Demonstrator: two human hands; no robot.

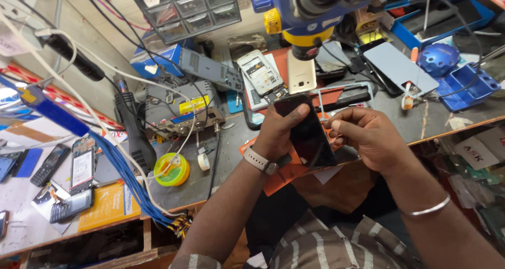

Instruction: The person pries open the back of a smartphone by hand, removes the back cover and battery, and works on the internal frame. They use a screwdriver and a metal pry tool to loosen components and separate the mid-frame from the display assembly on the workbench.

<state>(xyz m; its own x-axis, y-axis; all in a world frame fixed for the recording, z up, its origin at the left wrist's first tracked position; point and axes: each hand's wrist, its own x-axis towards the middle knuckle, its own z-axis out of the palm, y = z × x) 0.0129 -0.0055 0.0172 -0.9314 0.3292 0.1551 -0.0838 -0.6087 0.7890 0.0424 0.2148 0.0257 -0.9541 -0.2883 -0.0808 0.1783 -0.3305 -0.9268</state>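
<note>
Gripped along its edges by the left hand [279,129], the black smartphone [306,133] looks light, rigid and slick (glass, likely fragile). Right hand [363,135] pinches closed beside it; whether on anything, I cannot tell.

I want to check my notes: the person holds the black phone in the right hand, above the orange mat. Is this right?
Not quite. The head view shows the left hand holding the black phone, thumb across its top. The right hand is beside it, pinched at its right edge. The phone is above the orange mat, as you wrote.

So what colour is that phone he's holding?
Black phone, glossy, in the left hand; head view.
</note>
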